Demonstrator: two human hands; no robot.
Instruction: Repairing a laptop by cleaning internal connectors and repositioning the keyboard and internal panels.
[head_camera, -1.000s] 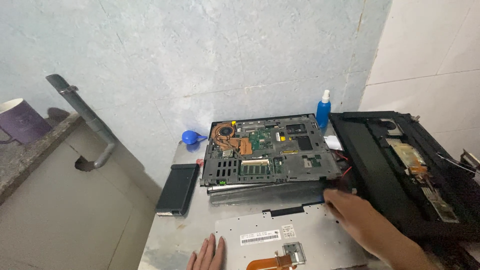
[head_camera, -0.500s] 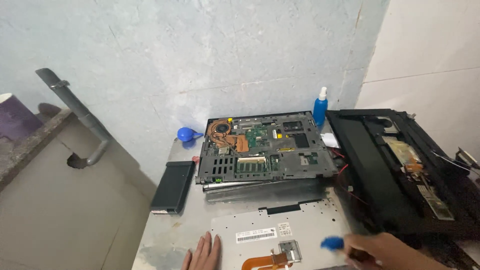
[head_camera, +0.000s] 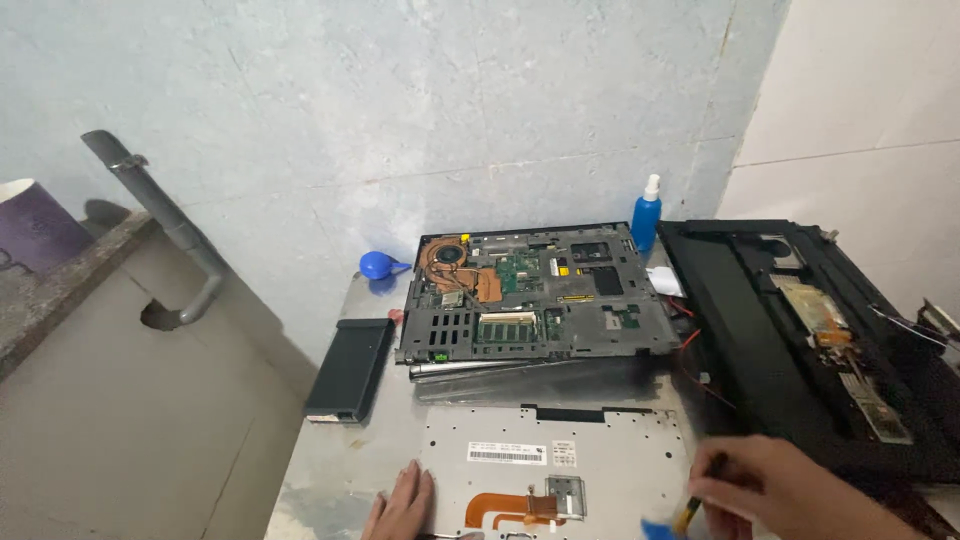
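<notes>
We stand at a metal desk (head_camera: 330, 470) crowded with laptop parts. Largest, at right, lies the black lid shell (head_camera: 760, 340), opened flat so its inside shows. Behind centre sits the bared laptop base (head_camera: 530, 295), board upward. Nearest us the keyboard (head_camera: 560, 460) lies face down, its orange ribbon cable exposed. Our left hand (head_camera: 403, 505) rests flat on its corner, fingers spread, likely steadying it. Our right hand (head_camera: 775, 490) has its fingers closed round a small blue-tipped tool (head_camera: 672, 522) beside the keyboard.
</notes>
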